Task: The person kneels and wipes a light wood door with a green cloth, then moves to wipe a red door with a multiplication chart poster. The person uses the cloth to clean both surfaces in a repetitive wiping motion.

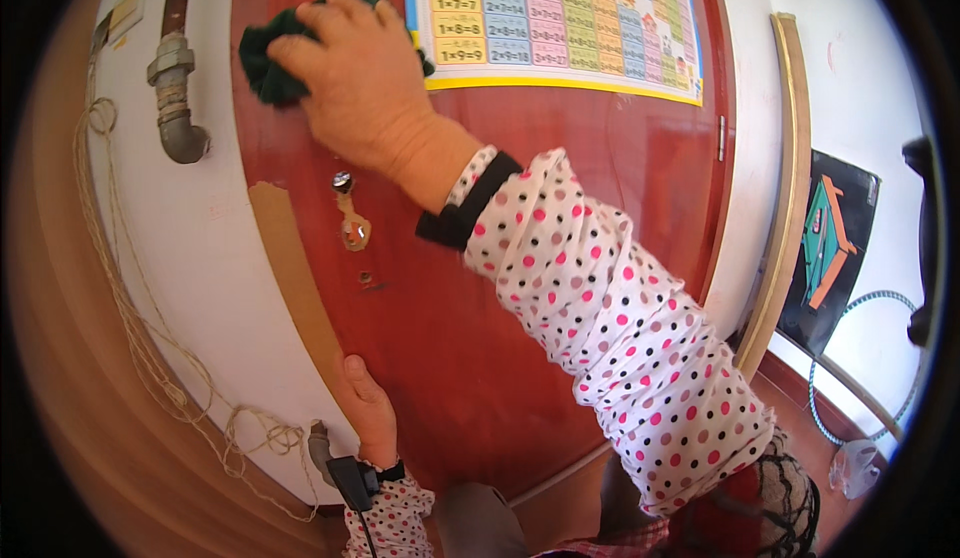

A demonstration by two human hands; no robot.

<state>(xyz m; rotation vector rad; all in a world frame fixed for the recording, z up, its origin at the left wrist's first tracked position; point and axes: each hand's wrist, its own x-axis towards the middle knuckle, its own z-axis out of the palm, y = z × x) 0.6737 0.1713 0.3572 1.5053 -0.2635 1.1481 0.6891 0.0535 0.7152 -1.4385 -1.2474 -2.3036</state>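
Note:
My right hand (pixel 365 88) reaches up to the upper left of a red door (pixel 560 228), its fingers bent over a dark green cloth (pixel 270 58). The cloth is bunched under the hand, against the door's surface, just left of a colourful chart (pixel 560 33) with a yellow border. Lower down, my left hand (pixel 370 408) is at the door's left side, by a brown strip (pixel 290 258). Its thumb points up; the other fingers are hidden, so its grip does not show. A black band with a dark device (pixel 352 480) sits at that wrist.
A round metal lock (pixel 342 182) and a torn patch with holes (pixel 354 226) mark the door. At left are a pipe (pixel 174 98) and hanging cord (pixel 130 268). A wooden strip (pixel 785 198), a dark picture board (pixel 825 248) and a hoop (pixel 815 388) stand at right.

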